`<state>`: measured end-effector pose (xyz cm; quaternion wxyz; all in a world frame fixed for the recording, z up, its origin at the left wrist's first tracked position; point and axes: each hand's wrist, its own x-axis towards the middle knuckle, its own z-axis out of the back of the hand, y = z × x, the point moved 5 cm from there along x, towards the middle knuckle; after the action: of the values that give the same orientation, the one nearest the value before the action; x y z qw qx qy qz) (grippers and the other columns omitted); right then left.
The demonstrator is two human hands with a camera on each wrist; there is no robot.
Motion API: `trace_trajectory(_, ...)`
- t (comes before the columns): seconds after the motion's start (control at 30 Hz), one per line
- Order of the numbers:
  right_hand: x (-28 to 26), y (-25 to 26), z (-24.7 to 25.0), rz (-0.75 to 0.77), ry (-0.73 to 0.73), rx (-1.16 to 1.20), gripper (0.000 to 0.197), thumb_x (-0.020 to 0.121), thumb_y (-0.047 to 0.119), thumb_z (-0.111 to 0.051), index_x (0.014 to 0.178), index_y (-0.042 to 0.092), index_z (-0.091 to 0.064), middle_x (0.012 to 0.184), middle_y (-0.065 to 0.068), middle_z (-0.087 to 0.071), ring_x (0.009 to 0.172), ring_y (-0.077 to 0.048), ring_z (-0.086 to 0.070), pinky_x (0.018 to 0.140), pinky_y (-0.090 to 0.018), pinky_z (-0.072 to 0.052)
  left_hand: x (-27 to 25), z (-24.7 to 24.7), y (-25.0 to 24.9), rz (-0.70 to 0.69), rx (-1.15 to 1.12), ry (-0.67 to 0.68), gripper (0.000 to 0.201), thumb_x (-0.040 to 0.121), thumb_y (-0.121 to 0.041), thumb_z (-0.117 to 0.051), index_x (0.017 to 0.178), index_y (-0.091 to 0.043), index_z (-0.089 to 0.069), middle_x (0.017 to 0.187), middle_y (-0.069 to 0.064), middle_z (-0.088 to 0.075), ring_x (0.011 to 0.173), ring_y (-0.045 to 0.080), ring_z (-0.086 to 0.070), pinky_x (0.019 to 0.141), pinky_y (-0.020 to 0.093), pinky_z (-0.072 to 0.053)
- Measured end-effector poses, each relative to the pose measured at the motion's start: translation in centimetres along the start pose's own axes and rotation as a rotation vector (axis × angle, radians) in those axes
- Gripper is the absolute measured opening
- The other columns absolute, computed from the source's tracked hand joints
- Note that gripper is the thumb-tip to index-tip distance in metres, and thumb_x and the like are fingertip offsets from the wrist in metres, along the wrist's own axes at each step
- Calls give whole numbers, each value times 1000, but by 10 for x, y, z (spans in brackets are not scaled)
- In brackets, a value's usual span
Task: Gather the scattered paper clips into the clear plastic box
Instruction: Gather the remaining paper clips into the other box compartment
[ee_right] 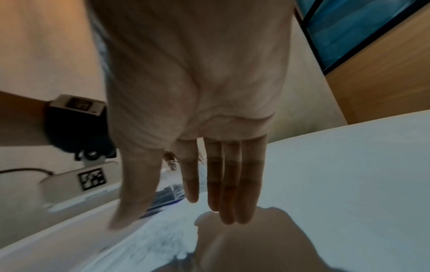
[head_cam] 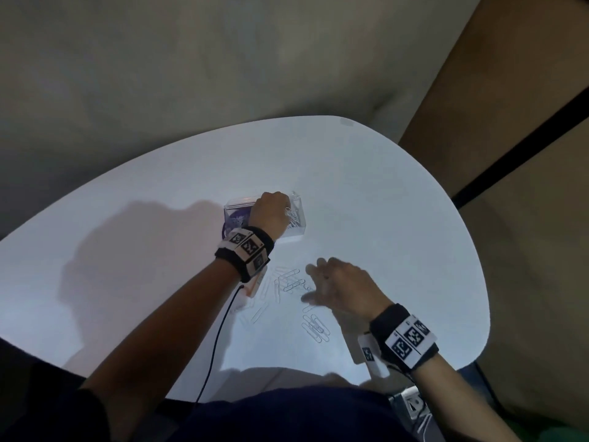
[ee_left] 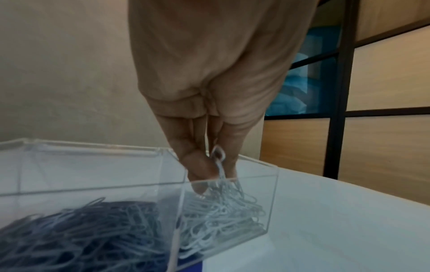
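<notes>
The clear plastic box (head_cam: 296, 202) stands on the white table (head_cam: 382, 202), split into two compartments; in the left wrist view the clear plastic box (ee_left: 271, 193) holds dark clips on the left and white clips (ee_left: 221, 211) on the right. My left hand (head_cam: 271, 212) is over the box, its fingers pinching a bunch of white paper clips (ee_left: 220, 160) above the right compartment. Scattered white paper clips (head_cam: 288, 282) lie nearer me, with another cluster (head_cam: 315, 328) closer still. My right hand (head_cam: 331, 282) hovers flat over them, fingers (ee_right: 230, 184) straight, holding nothing.
A black cable (head_cam: 216, 339) runs from my left wristband down across the table to its front edge. A wooden panel wall with black framing (head_cam: 526, 154) stands to the right of the table. Bare table surface lies to the right and left of the box.
</notes>
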<state>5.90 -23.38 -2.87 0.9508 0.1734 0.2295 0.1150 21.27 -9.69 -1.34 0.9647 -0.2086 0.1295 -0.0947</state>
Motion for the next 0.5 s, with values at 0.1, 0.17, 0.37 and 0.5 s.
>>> trace_trajectory(0.1,-12,7,-34,-9,150,-34,75,56,56,-72,114,28,-34,105,6,-38,91,-20,-48,57,-30,-33,-4,4,2,-50,-121,-5,30,80,-10,-70,110,-13,-67,111,7,-68,105,25,-60,92,34,-47)
trace_trajectory(0.17,-21,12,-50,11,164,-87,86,58,40,-81,126,21,-32,109,3,-38,88,-20,-46,57,-30,-34,-12,9,4,-106,-179,-26,27,82,-4,-65,108,-11,-69,110,7,-69,103,23,-62,93,28,-45)
trace_trajectory(0.37,-10,13,-36,12,-59,-56,65,77,21,-79,127,16,-39,108,-2,-48,84,-28,-58,60,-38,-49,-74,27,13,-241,-283,-216,18,83,-11,-56,92,-12,-71,90,2,-69,80,12,-62,78,26,-49)
trace_trajectory(0.5,7,9,-33,-2,-202,30,41,76,20,-80,99,14,-46,91,-2,-50,68,-27,-56,51,-38,-47,-120,2,51,-25,-87,-13,21,83,-32,-69,101,-21,-67,101,-4,-67,90,15,-62,76,28,-47)
